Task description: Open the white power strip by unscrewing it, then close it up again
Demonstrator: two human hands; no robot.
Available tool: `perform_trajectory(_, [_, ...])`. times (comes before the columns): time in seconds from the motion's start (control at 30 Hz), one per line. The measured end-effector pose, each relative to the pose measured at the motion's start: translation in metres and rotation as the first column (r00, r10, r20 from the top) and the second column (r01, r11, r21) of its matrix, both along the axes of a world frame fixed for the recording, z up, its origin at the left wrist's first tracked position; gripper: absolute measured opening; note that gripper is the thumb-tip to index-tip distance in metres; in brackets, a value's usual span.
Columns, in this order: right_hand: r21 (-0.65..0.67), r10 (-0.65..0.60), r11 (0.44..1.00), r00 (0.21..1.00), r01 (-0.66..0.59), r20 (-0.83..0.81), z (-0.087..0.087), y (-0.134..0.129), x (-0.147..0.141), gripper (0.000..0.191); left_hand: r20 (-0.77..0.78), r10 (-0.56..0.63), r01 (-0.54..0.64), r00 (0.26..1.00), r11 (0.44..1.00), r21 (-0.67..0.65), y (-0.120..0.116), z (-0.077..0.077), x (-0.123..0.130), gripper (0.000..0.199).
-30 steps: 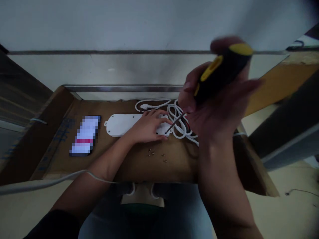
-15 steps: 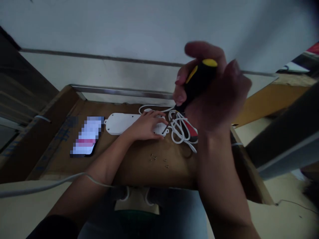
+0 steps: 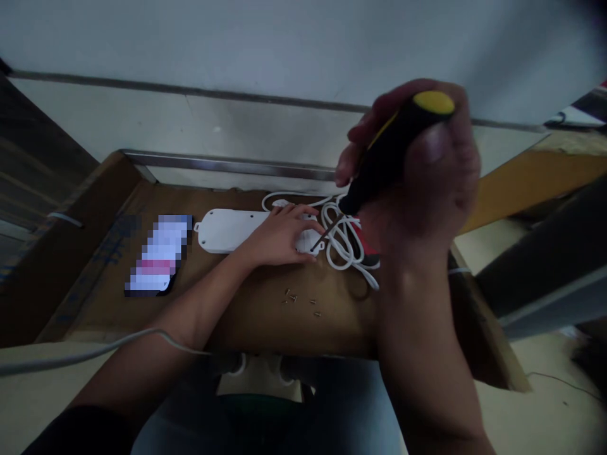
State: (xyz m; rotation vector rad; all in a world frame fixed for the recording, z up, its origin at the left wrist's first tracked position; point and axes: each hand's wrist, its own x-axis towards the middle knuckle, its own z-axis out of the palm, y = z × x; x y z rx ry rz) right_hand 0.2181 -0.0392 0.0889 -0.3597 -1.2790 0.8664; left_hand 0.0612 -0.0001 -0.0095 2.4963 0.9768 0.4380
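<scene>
A white power strip (image 3: 232,230) lies face down across the cardboard surface, with screw holes along its casing. My left hand (image 3: 284,237) grips its right part, fingers on the far side and thumb near the front edge. Raised at the right, my right hand (image 3: 422,158) is wrapped round a black and yellow screwdriver (image 3: 384,158). The screwdriver's thin shaft slants down to a hole at the strip's right end. Several small screws (image 3: 293,297) are scattered in front of the strip. A coiled white cable (image 3: 344,243) lies right of it.
A phone (image 3: 159,256) with a lit screen lies at the left. Something red and black (image 3: 367,246) sits under the cable coil. The cardboard tray has raised sides (image 3: 90,208). A grey cable (image 3: 85,357) crosses my left forearm.
My right hand has turned round the screwdriver handle, its thumb now lying across the handle, and the handle's top shows further right. The view has shifted slightly. My left hand stays on the strip.
</scene>
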Motion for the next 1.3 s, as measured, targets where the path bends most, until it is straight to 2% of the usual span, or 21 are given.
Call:
perform_trajectory(0.1, [-0.003,0.031,0.999,0.993,-0.031,-0.114,0.001,-0.006,-0.002,0.03,0.015,0.007,-0.007,1.0,1.0,0.016,0.0,-0.002,-0.001,0.054])
perform_trajectory(0.2, [-0.045,0.071,0.996,0.996,-0.074,-0.057,0.005,-0.007,0.002,0.02,0.023,0.008,-0.008,1.0,1.0,0.026,0.001,-0.004,0.0,0.055])
perform_trajectory(0.3, [-0.096,0.099,0.991,0.995,-0.095,0.03,0.003,-0.003,0.003,0.027,0.021,0.005,-0.005,1.0,1.0,0.016,0.001,-0.006,0.004,0.057])
perform_trajectory(0.37, [-0.042,-0.016,0.999,0.999,0.015,-0.027,-0.001,0.001,0.0,0.016,0.034,-0.011,0.01,0.999,1.0,0.017,0.0,-0.006,0.009,0.056])
perform_trajectory(0.47, [0.014,-0.079,0.997,0.993,0.081,-0.087,-0.007,0.007,-0.003,0.038,0.064,-0.031,0.03,0.997,0.999,0.026,-0.002,-0.007,0.017,0.056])
perform_trajectory(0.5, [0.008,-0.077,0.997,0.992,0.078,-0.1,-0.008,0.008,-0.002,0.038,0.07,-0.033,0.032,0.997,0.999,0.025,-0.002,-0.007,0.018,0.057])
perform_trajectory(0.57, [-0.013,-0.048,0.999,0.993,0.047,-0.106,-0.006,0.01,0.001,0.027,0.073,-0.036,0.034,0.997,0.999,0.019,-0.003,-0.007,0.019,0.057])
perform_trajectory(0.67, [-0.085,0.011,0.996,1.0,-0.013,-0.02,-0.001,0.008,0.008,0.027,0.073,-0.04,0.039,0.996,0.999,0.012,-0.002,-0.007,0.018,0.053])
perform_trajectory(0.73, [-0.065,-0.017,0.998,1.0,0.015,-0.023,0.001,0.003,0.01,0.018,0.076,-0.037,0.036,0.996,0.999,0.006,-0.002,-0.006,0.017,0.053])
perform_trajectory(0.83, [-0.06,-0.088,0.994,0.996,0.089,0.016,0.002,-0.003,0.009,0.039,0.064,-0.032,0.032,0.997,0.999,-0.012,-0.003,-0.004,0.018,0.052])
perform_trajectory(0.93, [-0.183,-0.068,0.978,0.987,0.095,0.147,0.003,-0.003,0.004,0.051,0.033,-0.025,0.026,0.999,0.999,-0.027,-0.004,-0.001,0.018,0.052])
perform_trajectory(1.07, [-0.251,-0.063,0.964,0.994,0.084,0.091,0.007,-0.002,0.001,0.054,0.016,-0.024,0.024,1.0,1.0,-0.02,-0.002,-0.001,0.017,0.053])
perform_trajectory(1.23, [-0.225,-0.121,0.967,0.993,0.119,0.006,0.012,-0.011,0.012,0.055,0.015,-0.029,0.03,0.999,0.999,-0.017,-0.001,-0.003,0.017,0.054])
perform_trajectory(1.3, [-0.201,-0.123,0.972,0.992,0.119,-0.009,0.015,-0.011,0.019,0.049,0.017,-0.029,0.03,0.999,0.999,-0.021,-0.002,-0.002,0.018,0.054])
